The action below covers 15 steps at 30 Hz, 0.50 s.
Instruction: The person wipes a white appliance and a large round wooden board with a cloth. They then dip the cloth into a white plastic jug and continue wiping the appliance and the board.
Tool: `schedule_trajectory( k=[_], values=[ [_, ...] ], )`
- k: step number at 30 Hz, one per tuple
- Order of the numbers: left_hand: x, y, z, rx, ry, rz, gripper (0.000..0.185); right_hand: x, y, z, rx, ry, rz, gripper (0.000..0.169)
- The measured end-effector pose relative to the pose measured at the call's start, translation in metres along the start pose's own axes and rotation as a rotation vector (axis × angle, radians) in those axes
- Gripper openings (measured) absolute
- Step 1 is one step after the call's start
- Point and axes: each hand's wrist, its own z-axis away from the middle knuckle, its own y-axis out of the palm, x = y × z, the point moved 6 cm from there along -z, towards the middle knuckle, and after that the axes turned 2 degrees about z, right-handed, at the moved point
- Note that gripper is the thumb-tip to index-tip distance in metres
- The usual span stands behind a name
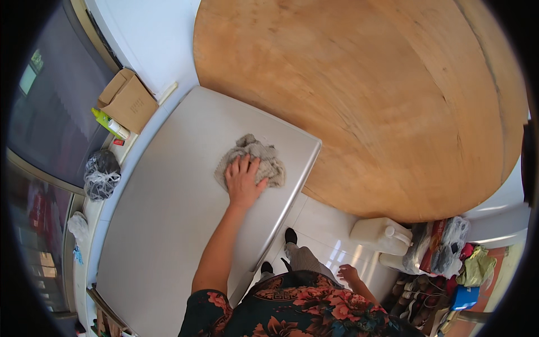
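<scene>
My left hand (243, 185) presses down on a crumpled grey-beige cloth (269, 166), its fingers bent into the fabric and the thumb out to the side. Beneath the cloth is the smooth, pale grey top (168, 210) of a large boxy unit, perhaps a chest freezer. The cloth lies towards the far right part of this top, near its rounded edge. My right hand (348, 274) hangs low by my side above the tiled floor, with nothing in it and its fingers loosely apart.
A big round wooden board (358, 97) leans upright beyond the unit. On the window ledge are a cardboard box (134, 105), bottles and a tied plastic bag (102, 175). To the right are a whitish jug (377, 236), wrapped packs (442, 246) and several shoes (414, 295).
</scene>
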Motion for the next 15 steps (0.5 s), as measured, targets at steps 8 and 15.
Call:
schedule_trajectory(
  k=[8,15],
  values=[
    [-0.014,-0.032,0.061,-0.005,0.073,0.467,0.058,0.262,0.104,0.055,-0.279,-1.157,0.378,0.023],
    [0.132,-0.094,0.122,-0.398,-0.293,0.154,0.038,0.426,0.234,0.17,-0.399,-1.435,0.529,0.058]
  ],
)
